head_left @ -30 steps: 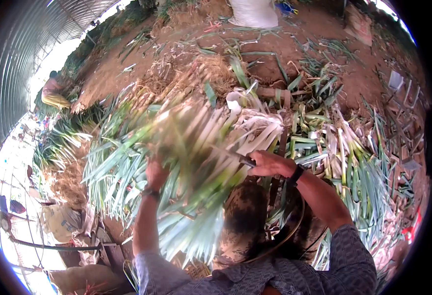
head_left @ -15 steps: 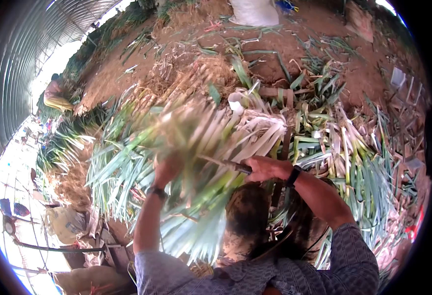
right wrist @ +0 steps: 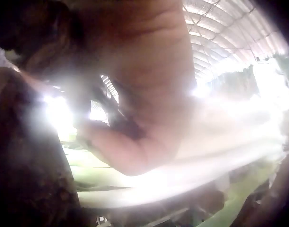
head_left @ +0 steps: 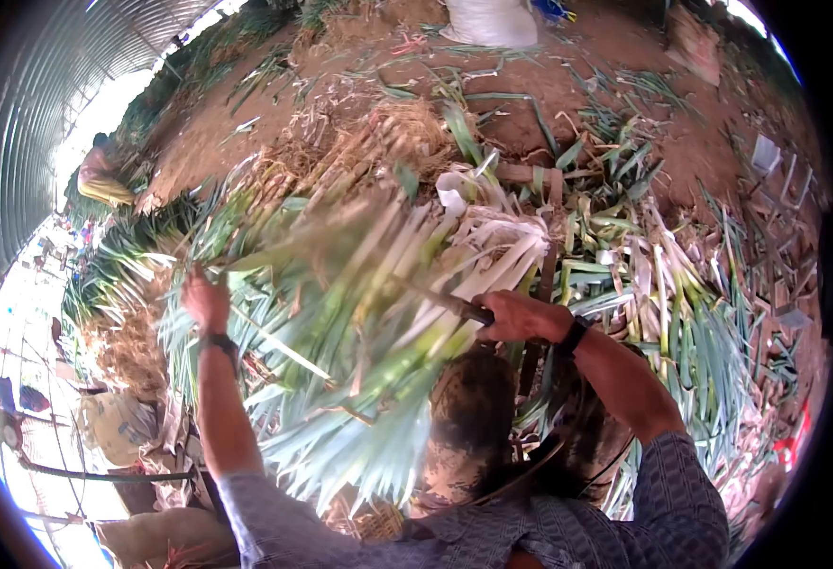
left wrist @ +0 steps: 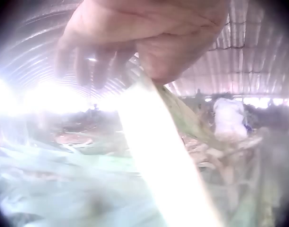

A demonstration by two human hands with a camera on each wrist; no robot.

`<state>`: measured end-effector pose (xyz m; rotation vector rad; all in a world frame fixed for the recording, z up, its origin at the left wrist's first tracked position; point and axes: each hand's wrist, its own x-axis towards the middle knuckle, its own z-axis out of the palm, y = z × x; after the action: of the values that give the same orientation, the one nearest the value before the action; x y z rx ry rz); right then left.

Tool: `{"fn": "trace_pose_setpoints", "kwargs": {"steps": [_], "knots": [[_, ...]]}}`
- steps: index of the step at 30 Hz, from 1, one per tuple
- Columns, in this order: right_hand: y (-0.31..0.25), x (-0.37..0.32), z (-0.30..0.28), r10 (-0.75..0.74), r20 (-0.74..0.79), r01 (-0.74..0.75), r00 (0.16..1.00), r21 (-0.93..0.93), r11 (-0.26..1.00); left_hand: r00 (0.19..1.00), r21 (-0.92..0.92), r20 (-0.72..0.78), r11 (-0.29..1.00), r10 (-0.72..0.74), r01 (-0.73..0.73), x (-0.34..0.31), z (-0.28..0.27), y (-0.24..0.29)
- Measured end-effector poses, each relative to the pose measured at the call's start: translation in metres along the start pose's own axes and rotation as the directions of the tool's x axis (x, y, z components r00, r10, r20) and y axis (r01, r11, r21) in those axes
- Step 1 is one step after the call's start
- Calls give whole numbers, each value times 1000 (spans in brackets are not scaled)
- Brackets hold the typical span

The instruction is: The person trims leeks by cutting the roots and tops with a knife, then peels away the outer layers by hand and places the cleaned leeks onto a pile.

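My right hand (head_left: 521, 316) grips the dark handle of a knife (head_left: 449, 302), whose blade points left over a heap of leeks (head_left: 378, 303). In the right wrist view, its thumb and fingers (right wrist: 121, 151) curl round the handle, close above pale leek stalks (right wrist: 135, 189). My left hand (head_left: 206, 302) is out to the left, over the green leaf ends. Between its thumb and fingers in the left wrist view is a leek leaf (left wrist: 182, 111), with a bright pale strip hanging in front. A blurred green-brown leaf stretches rightward from this hand in the head view.
More leeks (head_left: 696, 332) lie to the right, beside wooden frames (head_left: 784, 256). Leaf scraps litter the brown ground (head_left: 615, 57) ahead, where a white sack (head_left: 490, 24) stands. A person (head_left: 103, 175) is at the far left. Sacks (head_left: 118, 429) lie at lower left.
My left hand has swung out to the left, away from the knife, with the leaf trailing from it. My right hand and knife stay nearly in place.
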<state>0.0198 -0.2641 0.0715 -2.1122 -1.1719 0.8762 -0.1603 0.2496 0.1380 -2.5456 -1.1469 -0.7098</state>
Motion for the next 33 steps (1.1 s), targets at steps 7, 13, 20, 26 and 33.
{"fn": "trace_pose_setpoints", "kwargs": {"steps": [7, 13, 20, 26, 33], "knots": [[4, 8, 10, -51, -35, 51, 998, 0, 999, 888, -395, -152, 797, 435, -458, -45, -5, 32], [-4, 7, 12, -54, -8, 54, 999, 46, 998, 821, -355, 292, 853, 491, -384, -141, 51, 76], [-9, 2, 2, -11, 2, 11, 1000, -28, 1000, 770, -591, 508, 807, 387, -16, -124, 13, 100], [1, 9, -8, -140, -214, 169, 967, 122, 978, 721, -621, 566, 782, 399, 55, -147, -32, 114], [-11, -24, -12, -12, 32, 15, 999, -106, 994, 617, -706, 589, 703, 521, 80, -200, -27, 141]]}}
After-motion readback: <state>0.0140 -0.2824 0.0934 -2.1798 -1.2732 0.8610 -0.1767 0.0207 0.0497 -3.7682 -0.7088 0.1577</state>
